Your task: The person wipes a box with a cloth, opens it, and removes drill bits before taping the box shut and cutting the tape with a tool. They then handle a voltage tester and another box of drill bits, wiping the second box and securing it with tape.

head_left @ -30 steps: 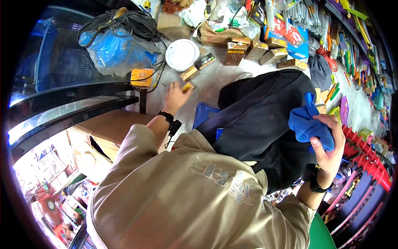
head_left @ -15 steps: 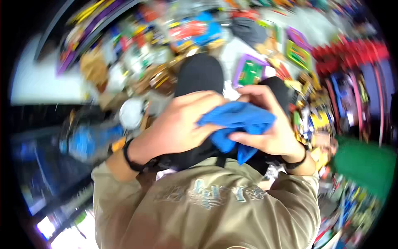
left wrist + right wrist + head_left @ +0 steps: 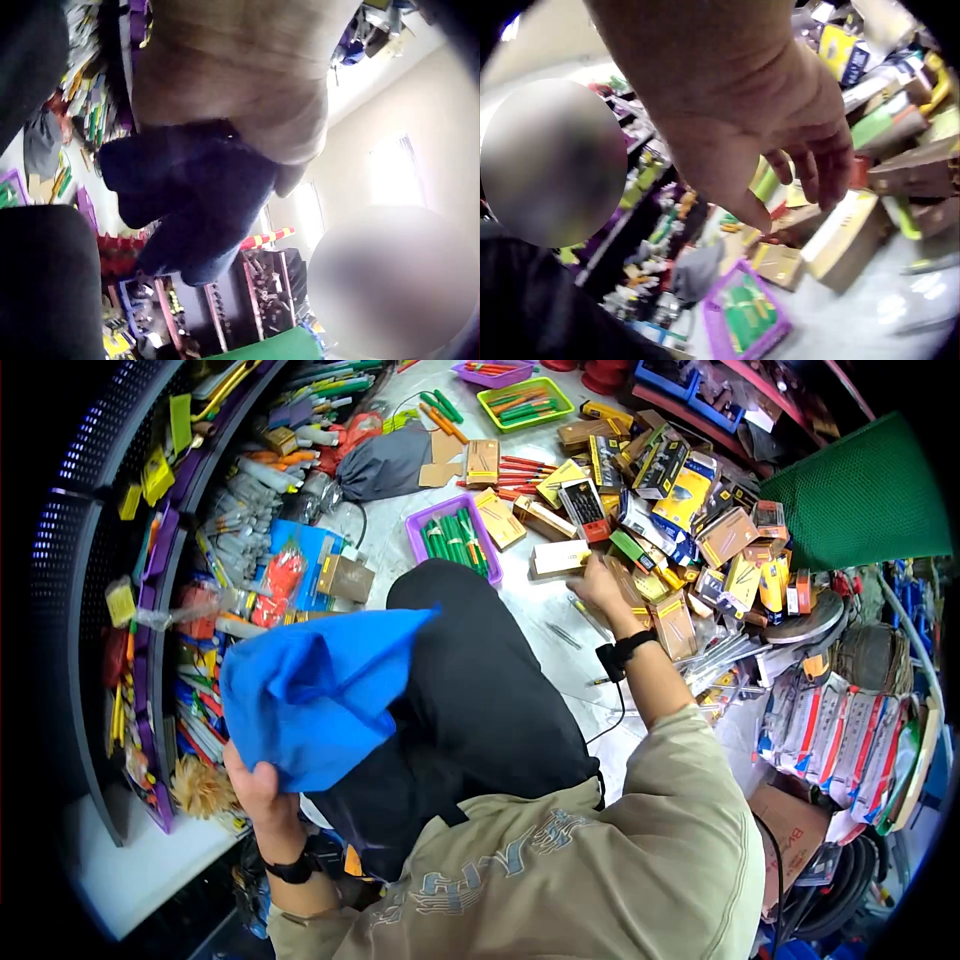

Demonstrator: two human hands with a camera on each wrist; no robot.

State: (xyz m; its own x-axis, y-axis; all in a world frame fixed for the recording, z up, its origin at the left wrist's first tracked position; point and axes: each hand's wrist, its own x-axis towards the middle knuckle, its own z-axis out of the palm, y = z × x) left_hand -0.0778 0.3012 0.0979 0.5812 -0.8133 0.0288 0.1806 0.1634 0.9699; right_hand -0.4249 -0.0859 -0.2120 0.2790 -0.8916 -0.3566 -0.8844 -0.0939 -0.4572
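A blue cloth [image 3: 315, 695] hangs spread out from my left hand [image 3: 262, 800], which grips its lower edge with thumb and fingers at the left. In the left wrist view the same cloth [image 3: 199, 199] droops dark and folded below the hand. My right hand [image 3: 607, 598] reaches out to the near edge of a heap of small boxes. A white-topped cardboard box [image 3: 560, 560] lies just beside its fingers. In the right wrist view the fingers [image 3: 832, 169] hang loosely bent above such a box [image 3: 841, 241], thumb apart, with nothing between them.
A purple basket [image 3: 412, 532] of green-wrapped items stands beyond my knee. Farther back is a lime-green tray [image 3: 566, 402] of orange and green pieces. Loose metal bits [image 3: 565, 636] lie on the floor near my right hand. A green mesh seat [image 3: 860, 495] is at the right.
The blue cloth passed from my right hand through both hands into my left. My left hand left the small boxes by the white lid; my right hand moved to the box heap. My view turned right.
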